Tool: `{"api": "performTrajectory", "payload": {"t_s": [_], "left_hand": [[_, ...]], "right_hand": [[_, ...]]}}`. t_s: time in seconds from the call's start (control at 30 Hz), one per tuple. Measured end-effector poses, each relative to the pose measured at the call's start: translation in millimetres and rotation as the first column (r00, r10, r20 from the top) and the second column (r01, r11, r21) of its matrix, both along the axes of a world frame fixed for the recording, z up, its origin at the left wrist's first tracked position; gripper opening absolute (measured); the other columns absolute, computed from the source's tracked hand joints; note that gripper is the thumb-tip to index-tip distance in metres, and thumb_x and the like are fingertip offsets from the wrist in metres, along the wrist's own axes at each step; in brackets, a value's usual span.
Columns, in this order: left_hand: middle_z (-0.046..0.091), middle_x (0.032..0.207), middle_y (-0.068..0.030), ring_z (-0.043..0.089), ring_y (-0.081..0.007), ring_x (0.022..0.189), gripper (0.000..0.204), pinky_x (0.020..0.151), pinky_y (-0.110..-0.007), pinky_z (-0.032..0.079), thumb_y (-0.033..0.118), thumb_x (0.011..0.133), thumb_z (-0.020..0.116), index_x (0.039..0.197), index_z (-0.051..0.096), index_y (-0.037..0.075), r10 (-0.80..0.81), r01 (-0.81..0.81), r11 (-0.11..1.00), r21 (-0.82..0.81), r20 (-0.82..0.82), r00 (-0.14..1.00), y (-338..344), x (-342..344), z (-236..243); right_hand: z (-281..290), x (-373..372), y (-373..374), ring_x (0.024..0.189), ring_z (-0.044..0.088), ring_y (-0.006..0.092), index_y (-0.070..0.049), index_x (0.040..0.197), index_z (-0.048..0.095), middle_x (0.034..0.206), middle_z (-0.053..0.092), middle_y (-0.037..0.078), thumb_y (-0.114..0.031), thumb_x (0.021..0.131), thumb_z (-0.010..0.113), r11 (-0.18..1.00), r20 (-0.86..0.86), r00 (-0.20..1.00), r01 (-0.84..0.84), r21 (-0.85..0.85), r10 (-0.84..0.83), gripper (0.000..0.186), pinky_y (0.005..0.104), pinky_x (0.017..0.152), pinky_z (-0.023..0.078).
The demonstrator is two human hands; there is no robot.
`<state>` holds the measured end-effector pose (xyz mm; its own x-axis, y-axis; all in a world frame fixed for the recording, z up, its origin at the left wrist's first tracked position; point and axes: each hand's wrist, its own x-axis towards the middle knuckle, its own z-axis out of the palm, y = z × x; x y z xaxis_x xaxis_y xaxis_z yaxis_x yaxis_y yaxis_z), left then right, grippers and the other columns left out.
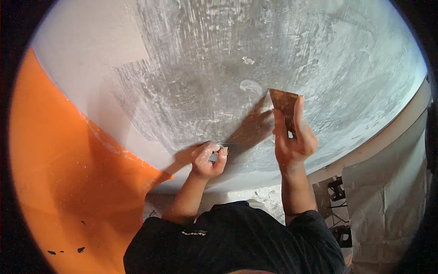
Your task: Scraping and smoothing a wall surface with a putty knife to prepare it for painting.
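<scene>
Scraper blade [284, 101], rusty brown and flat, sits pressed against the grey plastered wall [319, 55] near its middle, and we see it only in the head view. Around it we note a smooth pale patch of wall [86, 41] toward the upper left edge, an orange painted section [59, 173] filling the lower left edge, and small raised flecks of filler [247, 60] just above the blade. At the lower right edge of the wall a pale ledge [383, 137] curves down, with a grey sheet [388, 205] hanging below it and dark stand parts [336, 188] beside that. Our black shirt [237, 237] fills the bottom of the view. Nothing stands between us and the blade except the shadow it casts down to the left on the plaster. Our right hand [292, 139] is closed around the scraper's handle, fingers wrapped and thumb running up along the blade's right side, so the blade rises directly above that hand. Our left hand [207, 157] rests lower and to the left, well apart from the blade, fingers curled in and pinching something small and pale that we cannot make out, knuckles touching the wall.
</scene>
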<state>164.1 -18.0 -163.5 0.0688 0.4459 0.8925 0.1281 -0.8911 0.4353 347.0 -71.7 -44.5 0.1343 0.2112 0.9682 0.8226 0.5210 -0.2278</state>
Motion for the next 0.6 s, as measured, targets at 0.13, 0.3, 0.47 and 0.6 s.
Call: {"api": "performTrajectory", "payload": {"t_s": [0.13,0.3,0.47,0.6], "left_hand": [[0.055,0.060,-0.0078,0.055,-0.0210,0.050,0.014,0.050,-0.031,0.044,0.001,0.078,0.063,0.070,0.052,0.004,0.002,-0.010,0.997,0.074,0.116,0.993,4,12,-2],[0.057,0.061,-0.0091,0.056,-0.0221,0.051,0.012,0.051,-0.031,0.046,0.002,0.078,0.061,0.071,0.051,0.003,0.024,-0.027,0.999,0.039,0.071,0.997,-3,13,-3],[0.058,0.063,-0.0099,0.059,-0.0237,0.054,0.008,0.053,-0.033,0.050,0.003,0.076,0.058,0.074,0.050,0.002,-0.262,0.154,0.924,0.350,0.283,0.923,7,29,59],[0.059,0.067,-0.0097,0.060,-0.0243,0.058,0.006,0.054,-0.033,0.051,0.004,0.071,0.059,0.070,0.053,0.002,-0.148,0.030,0.876,0.481,0.210,0.966,17,40,82]], "right_hand": [[3,2,-5,0.051,0.053,0.0139,0.003,0.125,0.059,0.063,0.057,0.014,0.006,0.076,0.074,0.998,0.108,0.994,0.025,-0.057,-0.019,0.052,0.0246,0.051,0.046],[4,4,-7,0.052,0.054,0.0135,0.003,0.125,0.059,0.066,0.062,0.012,0.005,0.077,0.074,0.998,0.117,0.992,0.049,-0.041,-0.044,0.051,0.0248,0.052,0.046],[9,1,0,0.050,0.052,0.0177,0.000,0.124,0.061,0.066,0.059,0.014,0.004,0.077,0.073,1.000,-0.015,1.000,0.024,0.011,-0.024,0.049,0.0263,0.051,0.046],[8,1,-5,0.051,0.054,0.0189,0.001,0.123,0.061,0.068,0.061,0.013,0.006,0.077,0.072,0.998,0.153,0.988,0.002,-0.060,0.007,0.047,0.0272,0.051,0.047]]}}
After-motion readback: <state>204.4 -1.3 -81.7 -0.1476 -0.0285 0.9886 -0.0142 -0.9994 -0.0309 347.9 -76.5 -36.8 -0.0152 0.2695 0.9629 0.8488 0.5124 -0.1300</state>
